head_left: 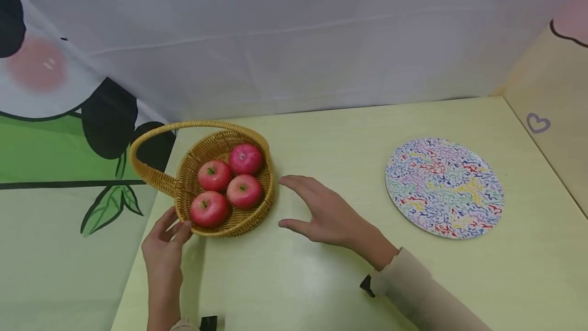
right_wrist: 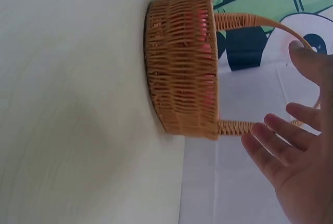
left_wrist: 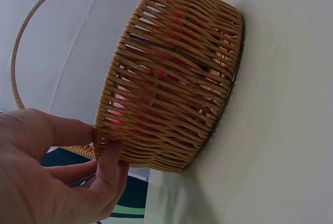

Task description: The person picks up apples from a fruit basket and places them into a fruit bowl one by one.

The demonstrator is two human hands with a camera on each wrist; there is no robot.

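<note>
Hold on basket (head_left: 251,222) looks half made: left hand (head_left: 164,250) pinches its rim at 7 o'clock; right hand (head_left: 328,214), spread wide at 4, not yet touching. Four apples (head_left: 244,192) inside.

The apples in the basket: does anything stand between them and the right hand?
Yes. In the head view, the basket's right rim lies between the right hand and the apples; nothing else is visible there.

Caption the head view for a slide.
The left hand holds a wicker basket of four apples; the open right hand hovers between basket and colourful disc.
</note>
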